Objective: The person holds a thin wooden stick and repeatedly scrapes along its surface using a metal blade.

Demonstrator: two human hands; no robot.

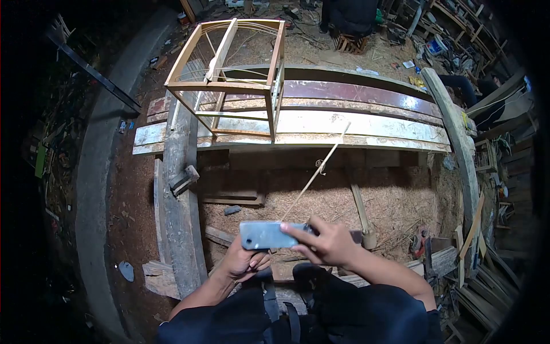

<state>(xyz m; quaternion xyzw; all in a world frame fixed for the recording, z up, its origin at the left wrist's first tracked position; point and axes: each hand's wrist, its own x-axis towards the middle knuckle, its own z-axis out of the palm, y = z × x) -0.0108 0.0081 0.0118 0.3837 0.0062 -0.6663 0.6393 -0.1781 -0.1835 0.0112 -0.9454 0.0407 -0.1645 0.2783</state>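
Note:
A cleaver with a broad grey blade and a hole near its far corner lies across the front of me. My right hand is closed round its handle, a finger stretched along the blade. Just below the blade, my left hand has its fingers curled. A thin pale wooden strip runs from behind the blade, in line with my left hand, up towards the bench; the blade hides its near end. A small curl of shaving clings to the strip midway.
An open wooden frame stands on a plank bench. A thick beam at left carries a small dark block; another beam stands at right. Shavings cover the ground. Another person sits at the back.

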